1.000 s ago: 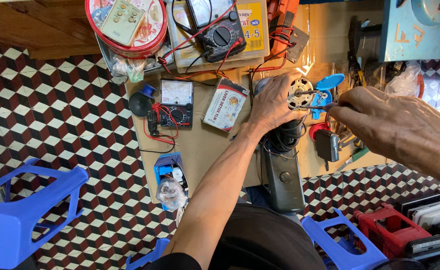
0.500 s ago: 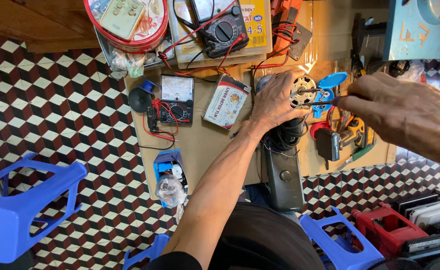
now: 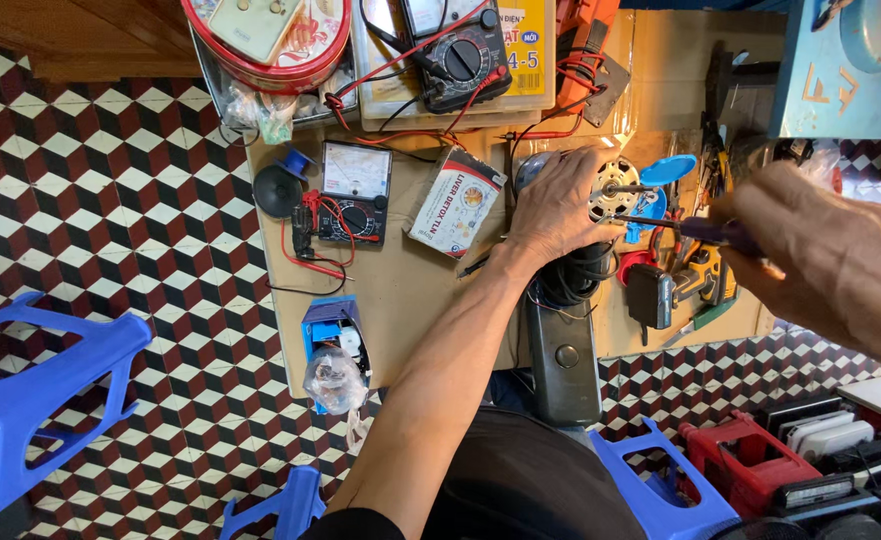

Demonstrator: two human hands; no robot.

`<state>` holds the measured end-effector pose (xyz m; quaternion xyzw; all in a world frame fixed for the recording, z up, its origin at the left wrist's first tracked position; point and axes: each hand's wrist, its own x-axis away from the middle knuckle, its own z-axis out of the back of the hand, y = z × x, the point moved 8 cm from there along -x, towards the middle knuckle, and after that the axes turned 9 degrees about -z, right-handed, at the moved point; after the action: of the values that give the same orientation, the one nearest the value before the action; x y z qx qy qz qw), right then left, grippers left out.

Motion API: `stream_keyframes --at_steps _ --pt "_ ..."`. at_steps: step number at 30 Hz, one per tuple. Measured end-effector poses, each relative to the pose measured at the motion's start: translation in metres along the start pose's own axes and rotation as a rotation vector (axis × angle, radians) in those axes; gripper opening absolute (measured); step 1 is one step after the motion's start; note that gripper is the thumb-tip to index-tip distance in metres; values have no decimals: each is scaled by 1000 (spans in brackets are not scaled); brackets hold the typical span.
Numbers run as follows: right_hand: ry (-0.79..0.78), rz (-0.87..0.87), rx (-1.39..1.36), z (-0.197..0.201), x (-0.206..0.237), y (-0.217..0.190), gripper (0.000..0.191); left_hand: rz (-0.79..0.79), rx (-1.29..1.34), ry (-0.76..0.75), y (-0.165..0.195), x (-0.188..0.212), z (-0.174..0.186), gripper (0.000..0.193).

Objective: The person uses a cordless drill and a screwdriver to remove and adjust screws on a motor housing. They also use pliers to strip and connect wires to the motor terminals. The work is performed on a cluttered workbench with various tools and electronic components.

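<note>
Our left hand (image 3: pixel 552 205) hides part of the fan motor (image 3: pixel 615 190). Right of that motor, our blurred right hand (image 3: pixel 830 265) covers the screwdriver's (image 3: pixel 680 226) handle, its wrist cut off.

Checkered red, black and white tile floor (image 3: pixel 110 180), 2 blue plastic stools (image 3: pixel 30 400), low cardboard-topped worktable (image 3: pixel 410 290).
</note>
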<state>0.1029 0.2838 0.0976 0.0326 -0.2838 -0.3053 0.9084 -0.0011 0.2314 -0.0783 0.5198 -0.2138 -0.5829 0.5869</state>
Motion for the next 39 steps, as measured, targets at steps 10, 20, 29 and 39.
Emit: stream_keyframes --at_steps 10,20,29,39 --pt "-270 -297 232 4 -5 -3 47 0 7 -20 -1 0 0 95" --pt "149 326 279 8 1 -20 34 -19 25 -1 2 0 1 95" --pt "-390 -58 519 -21 1 -6 36 0 22 16 0 -1 2 96" --pt "-210 -14 644 -9 7 -17 32 14 19 1 5 0 2 94"
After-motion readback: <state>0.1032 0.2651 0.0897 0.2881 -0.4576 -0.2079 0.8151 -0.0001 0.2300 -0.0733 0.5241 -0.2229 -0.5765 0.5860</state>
